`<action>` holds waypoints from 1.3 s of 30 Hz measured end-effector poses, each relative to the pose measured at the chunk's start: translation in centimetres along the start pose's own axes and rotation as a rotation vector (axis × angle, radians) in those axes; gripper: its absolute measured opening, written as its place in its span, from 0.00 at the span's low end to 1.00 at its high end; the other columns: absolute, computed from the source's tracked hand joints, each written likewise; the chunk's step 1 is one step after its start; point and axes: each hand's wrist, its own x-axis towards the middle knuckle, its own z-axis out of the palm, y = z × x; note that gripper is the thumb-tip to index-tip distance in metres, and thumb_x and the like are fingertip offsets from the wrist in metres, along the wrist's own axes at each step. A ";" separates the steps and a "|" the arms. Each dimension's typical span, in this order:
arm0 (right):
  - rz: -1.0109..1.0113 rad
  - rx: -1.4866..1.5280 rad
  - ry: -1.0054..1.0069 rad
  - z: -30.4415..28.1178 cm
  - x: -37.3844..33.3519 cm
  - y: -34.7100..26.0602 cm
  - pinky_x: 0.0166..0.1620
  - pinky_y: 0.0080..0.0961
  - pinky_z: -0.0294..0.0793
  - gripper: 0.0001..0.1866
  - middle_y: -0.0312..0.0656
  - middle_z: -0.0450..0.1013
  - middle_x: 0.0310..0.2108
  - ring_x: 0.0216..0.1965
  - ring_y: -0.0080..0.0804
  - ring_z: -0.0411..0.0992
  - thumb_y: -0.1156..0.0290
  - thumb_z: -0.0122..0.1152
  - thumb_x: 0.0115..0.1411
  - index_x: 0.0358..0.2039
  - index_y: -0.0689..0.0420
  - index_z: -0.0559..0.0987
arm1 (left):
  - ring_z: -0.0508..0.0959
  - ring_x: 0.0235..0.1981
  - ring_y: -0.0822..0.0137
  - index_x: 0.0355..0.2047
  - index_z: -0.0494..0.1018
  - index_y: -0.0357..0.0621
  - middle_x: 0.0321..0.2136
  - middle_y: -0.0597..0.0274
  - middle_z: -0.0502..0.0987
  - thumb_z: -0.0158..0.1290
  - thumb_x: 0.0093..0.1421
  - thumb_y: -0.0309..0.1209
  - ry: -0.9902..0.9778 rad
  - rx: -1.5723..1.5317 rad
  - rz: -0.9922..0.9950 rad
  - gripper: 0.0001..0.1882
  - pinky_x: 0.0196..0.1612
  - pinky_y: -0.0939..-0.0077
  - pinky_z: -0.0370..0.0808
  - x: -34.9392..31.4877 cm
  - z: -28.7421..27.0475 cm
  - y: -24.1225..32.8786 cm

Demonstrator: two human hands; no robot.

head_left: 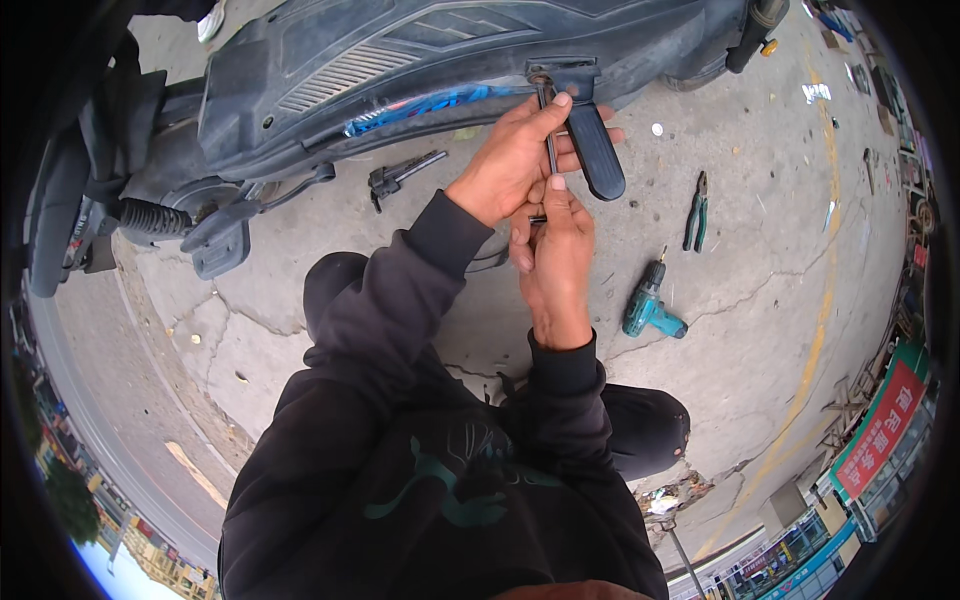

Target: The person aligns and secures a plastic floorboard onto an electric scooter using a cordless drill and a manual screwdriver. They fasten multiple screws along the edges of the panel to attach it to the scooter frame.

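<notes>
A long thin metal wrench point(552, 150) runs from under the edge of the scooter point(400, 60) down toward me. Its upper end meets the rusty mount beside a black fold-out footrest point(598, 160). My left hand point(505, 155) is closed around the footrest, its fingers passing behind it and its thumb lying across the wrench shaft. Below it, my right hand point(560, 250) grips the wrench's lower end, where a short dark bar sticks out between the fingers. How the wrench's tip sits in the mount is too small to tell.
Right of my hands, pliers point(697, 212) with dark green handles and a teal cordless drill point(650, 302) lie on the concrete ground point(740, 330). A black metal part point(400, 180) with a rod lies left, below the scooter. My bent knees flank the work area.
</notes>
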 end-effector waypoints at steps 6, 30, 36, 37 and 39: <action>0.123 0.026 -0.069 -0.4 -0.6 -3.6 0.18 0.15 0.54 0.21 0.37 0.69 0.25 0.15 0.18 0.59 0.56 0.46 0.73 0.51 0.63 0.70 | 0.69 0.63 0.55 0.62 0.57 0.39 0.61 0.48 0.68 0.38 0.75 0.38 0.019 -0.076 0.048 0.21 0.59 0.62 0.77 0.1 0.4 -0.5; -0.730 -1.325 0.344 -3.6 -2.2 -2.0 0.26 0.31 0.73 0.18 0.41 0.74 0.23 0.21 0.38 0.74 0.57 0.60 0.67 0.41 0.61 0.76 | 0.68 0.63 0.49 0.50 0.63 0.38 0.59 0.42 0.68 0.39 0.74 0.33 0.013 -0.237 0.111 0.11 0.62 0.57 0.74 1.0 0.0 -0.7; -0.267 -0.564 0.181 -2.7 -2.3 -0.7 0.25 0.22 0.70 0.16 0.39 0.76 0.27 0.24 0.25 0.73 0.59 0.51 0.72 0.41 0.62 0.77 | 0.68 0.64 0.49 0.55 0.61 0.33 0.60 0.42 0.68 0.39 0.74 0.32 0.008 -0.233 0.105 0.16 0.63 0.58 0.73 1.0 0.2 -0.8; -0.230 -0.522 0.162 -2.4 -2.7 -1.3 0.25 0.23 0.70 0.17 0.40 0.77 0.27 0.24 0.26 0.73 0.58 0.51 0.72 0.42 0.62 0.76 | 0.68 0.64 0.49 0.56 0.61 0.32 0.60 0.42 0.68 0.39 0.74 0.32 0.013 -0.239 0.107 0.17 0.63 0.59 0.72 0.8 0.1 -0.8; -0.168 -0.442 0.128 -1.8 -3.2 -2.5 0.25 0.24 0.70 0.20 0.40 0.77 0.28 0.24 0.28 0.74 0.55 0.52 0.71 0.42 0.62 0.76 | 0.68 0.64 0.50 0.57 0.60 0.31 0.60 0.42 0.68 0.39 0.74 0.32 0.010 -0.254 0.116 0.18 0.63 0.59 0.72 0.9 0.1 -0.6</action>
